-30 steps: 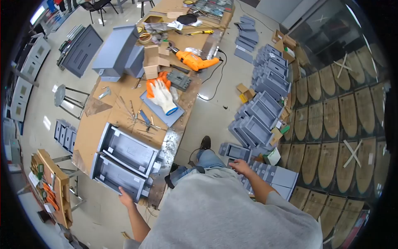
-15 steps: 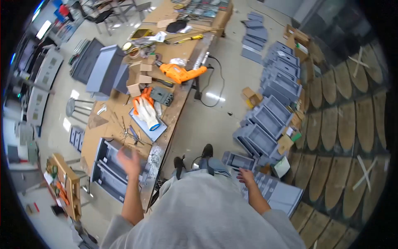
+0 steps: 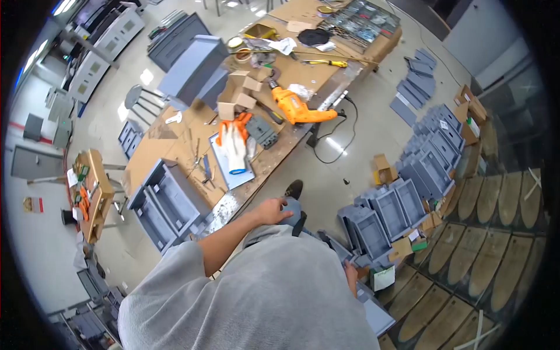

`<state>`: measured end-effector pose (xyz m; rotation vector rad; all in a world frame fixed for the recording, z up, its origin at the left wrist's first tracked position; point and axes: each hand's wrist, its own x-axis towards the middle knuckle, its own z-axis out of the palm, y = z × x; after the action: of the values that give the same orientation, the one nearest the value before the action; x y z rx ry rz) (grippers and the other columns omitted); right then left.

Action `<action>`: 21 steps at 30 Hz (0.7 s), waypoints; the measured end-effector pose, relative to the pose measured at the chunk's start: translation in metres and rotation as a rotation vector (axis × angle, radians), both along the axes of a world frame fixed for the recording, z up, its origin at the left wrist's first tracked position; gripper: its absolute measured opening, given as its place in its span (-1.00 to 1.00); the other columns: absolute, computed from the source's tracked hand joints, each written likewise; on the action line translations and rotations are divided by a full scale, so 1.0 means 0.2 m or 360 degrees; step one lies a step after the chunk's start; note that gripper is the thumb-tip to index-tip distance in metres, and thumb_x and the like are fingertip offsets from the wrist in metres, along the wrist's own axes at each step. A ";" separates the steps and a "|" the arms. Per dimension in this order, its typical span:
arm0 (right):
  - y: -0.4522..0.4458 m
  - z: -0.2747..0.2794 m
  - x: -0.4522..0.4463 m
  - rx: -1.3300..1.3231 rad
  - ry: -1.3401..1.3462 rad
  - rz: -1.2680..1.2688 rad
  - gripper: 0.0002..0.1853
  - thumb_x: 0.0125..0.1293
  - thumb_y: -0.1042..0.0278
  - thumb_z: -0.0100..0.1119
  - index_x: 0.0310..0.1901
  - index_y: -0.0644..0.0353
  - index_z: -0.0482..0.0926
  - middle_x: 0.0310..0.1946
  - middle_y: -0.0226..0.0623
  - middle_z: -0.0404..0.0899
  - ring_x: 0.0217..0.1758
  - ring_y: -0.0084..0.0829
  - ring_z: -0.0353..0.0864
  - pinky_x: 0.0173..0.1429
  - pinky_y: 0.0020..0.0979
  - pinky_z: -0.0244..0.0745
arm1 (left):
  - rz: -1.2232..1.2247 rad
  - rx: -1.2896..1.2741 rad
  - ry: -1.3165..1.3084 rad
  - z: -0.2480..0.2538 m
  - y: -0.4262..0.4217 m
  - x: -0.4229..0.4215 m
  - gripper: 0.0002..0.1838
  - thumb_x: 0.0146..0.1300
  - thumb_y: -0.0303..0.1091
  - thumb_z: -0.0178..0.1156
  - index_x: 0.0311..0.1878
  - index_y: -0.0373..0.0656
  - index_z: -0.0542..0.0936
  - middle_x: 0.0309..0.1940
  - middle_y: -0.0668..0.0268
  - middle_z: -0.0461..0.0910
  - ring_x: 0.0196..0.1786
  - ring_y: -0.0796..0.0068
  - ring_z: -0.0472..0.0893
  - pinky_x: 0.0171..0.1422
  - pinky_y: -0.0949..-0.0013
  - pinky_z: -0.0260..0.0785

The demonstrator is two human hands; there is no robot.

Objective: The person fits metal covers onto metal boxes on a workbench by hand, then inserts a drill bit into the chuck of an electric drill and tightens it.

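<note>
My left hand [image 3: 273, 211] hangs in front of my body over the jeans at my thigh, its fingers loosely bent and apart, with nothing in it. My right hand [image 3: 350, 273] is low at my right side, partly hidden by my shirt. It is close to a grey metal box [image 3: 370, 232] and a grey panel [image 3: 376, 315]; whether it touches anything cannot be made out. Left of me on the workbench [image 3: 175, 137] stands an open grey metal enclosure [image 3: 169, 201]. Near it lie white-and-orange gloves [image 3: 234, 149] on a light board.
An orange power drill [image 3: 297, 107] lies at the bench edge, its black cord [image 3: 352, 131] hanging to the floor. A grey circuit breaker [image 3: 261, 131] and hand tools [image 3: 206, 167] sit nearby. Rows of grey boxes [image 3: 429, 169] and cardboard cartons [image 3: 383, 169] line the floor at right.
My view has turned right and my body has moved along the bench. My left hand has come from above the grey enclosure to my thigh. The right hand has dropped closer to my side.
</note>
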<state>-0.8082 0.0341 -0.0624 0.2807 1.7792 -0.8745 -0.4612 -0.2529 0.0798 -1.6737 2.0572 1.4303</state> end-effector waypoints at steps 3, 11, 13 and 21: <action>-0.26 0.00 -0.05 0.0020 0.0067 0.0341 -0.56 0.33 0.08 0.19 0.05 0.27 0.49 -0.18 -0.13 0.62 -0.29 -0.27 0.68 -0.28 -0.30 0.58 | -0.0019 0.0003 0.0047 -0.04 -0.15 -0.12 -0.33 0.19 0.15 0.23 0.12 -0.28 0.56 -0.08 0.01 0.66 0.00 0.04 0.64 0.11 0.16 0.47; -1.16 0.14 -0.34 -0.0081 0.0151 0.0443 -0.57 0.32 0.06 0.23 0.05 0.21 0.50 -0.19 -0.21 0.63 -0.28 -0.39 0.68 -0.34 -0.41 0.58 | 0.0113 0.0178 0.0296 -0.06 -0.75 -0.34 -0.37 0.18 0.05 0.31 0.10 -0.34 0.56 -0.14 0.04 0.68 -0.06 0.17 0.67 0.06 0.23 0.49; -1.31 0.16 -0.44 -0.0127 0.0211 0.0352 -0.58 0.32 0.07 0.22 0.05 0.21 0.50 -0.19 -0.23 0.63 -0.31 -0.41 0.68 -0.36 -0.43 0.56 | 0.0101 0.0287 0.0315 -0.02 -0.95 -0.45 -0.37 0.18 0.04 0.32 0.09 -0.35 0.56 -0.16 0.05 0.68 -0.06 0.19 0.67 0.06 0.25 0.49; -1.39 0.06 -0.67 0.0151 0.0431 0.0398 -0.69 0.34 0.06 0.15 -0.13 0.13 0.64 -0.31 -0.20 0.68 -0.28 -0.32 0.69 -0.30 -0.31 0.52 | -0.0198 0.0253 0.0433 0.03 -1.65 -1.05 -0.37 0.22 0.04 0.31 0.10 -0.37 0.54 -0.08 0.09 0.65 -0.03 0.34 0.62 0.10 0.32 0.46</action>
<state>-0.9422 -0.2441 -0.0495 -0.0028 2.0578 -0.6736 -0.6709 -0.5825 0.0858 -1.3289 2.0697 1.8091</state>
